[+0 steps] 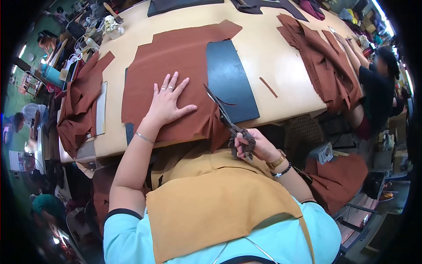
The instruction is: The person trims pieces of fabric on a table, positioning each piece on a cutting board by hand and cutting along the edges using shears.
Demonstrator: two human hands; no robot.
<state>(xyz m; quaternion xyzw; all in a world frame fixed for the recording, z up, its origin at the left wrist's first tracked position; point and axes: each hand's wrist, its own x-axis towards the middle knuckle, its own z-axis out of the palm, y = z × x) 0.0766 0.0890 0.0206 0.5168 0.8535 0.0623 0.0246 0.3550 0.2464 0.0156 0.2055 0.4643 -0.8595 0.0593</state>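
My left hand lies flat with fingers spread on a reddish-brown piece of fabric. The fabric drapes over the table's near edge and covers part of a dark blue-grey board. In my right hand is a pair of scissors, its handles wrapped in dark material. The blades point away from me over the fabric's right edge, beside the board. A thin brown strip lies on the table to the right.
More brown fabric is piled on the table's left and right sides. A person sits at the right with hands at that cloth. Dark pieces lie at the far edge, near a jar and a brush.
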